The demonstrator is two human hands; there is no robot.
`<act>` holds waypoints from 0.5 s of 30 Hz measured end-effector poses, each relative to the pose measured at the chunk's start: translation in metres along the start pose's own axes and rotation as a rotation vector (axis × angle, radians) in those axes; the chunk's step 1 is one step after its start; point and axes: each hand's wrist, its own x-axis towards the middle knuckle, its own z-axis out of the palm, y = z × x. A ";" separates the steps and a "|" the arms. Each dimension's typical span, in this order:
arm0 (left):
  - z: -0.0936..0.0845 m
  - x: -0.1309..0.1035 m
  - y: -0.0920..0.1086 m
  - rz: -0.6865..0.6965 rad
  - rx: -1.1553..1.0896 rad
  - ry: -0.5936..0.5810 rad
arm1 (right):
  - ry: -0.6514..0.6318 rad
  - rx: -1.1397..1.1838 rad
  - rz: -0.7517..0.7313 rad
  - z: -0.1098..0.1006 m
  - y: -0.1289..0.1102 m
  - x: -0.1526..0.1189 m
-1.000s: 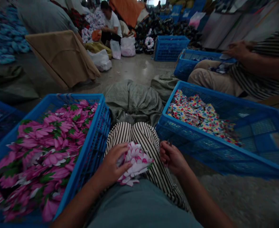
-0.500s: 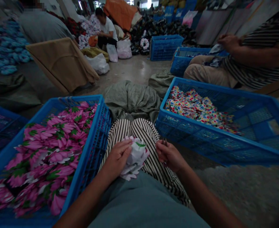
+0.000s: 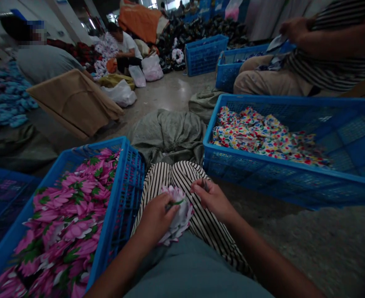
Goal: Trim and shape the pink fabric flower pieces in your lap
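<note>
Over my lap, my left hand (image 3: 157, 215) is closed on a white fabric flower (image 3: 183, 215) with pink petal edges. Its thumb and fingers pinch the flower near a green strip at the top. To the right of the flower, and apart from it, is my right hand (image 3: 212, 199), its fingers drawn together. A small dark metal tool (image 3: 205, 185) pokes up out of that fist; its kind is mostly hidden. The striped trousers (image 3: 157, 176) lie beneath both hands.
On the left stands a blue crate (image 3: 125, 165) of pink and green fabric pieces (image 3: 73, 203). Another blue crate (image 3: 247, 155) at right holds colourful dotted cloth (image 3: 257, 130). Grey-green sacks (image 3: 166, 132) lie ahead. A person in a striped shirt (image 3: 334, 54) sits at right; others sit farther back.
My right hand has moved left and slightly up, closer to the flower. The left thumb now presses beside the green strip. The view has shifted a little to the right.
</note>
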 end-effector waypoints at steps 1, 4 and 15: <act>0.000 0.002 0.002 0.020 0.003 -0.037 | -0.009 -0.004 0.007 -0.002 0.001 0.001; -0.008 0.006 0.011 -0.019 -0.169 -0.106 | -0.077 -0.025 -0.049 -0.008 0.000 0.000; -0.020 0.005 -0.001 -0.248 -0.822 -0.321 | -0.268 0.093 -0.041 0.015 0.004 -0.012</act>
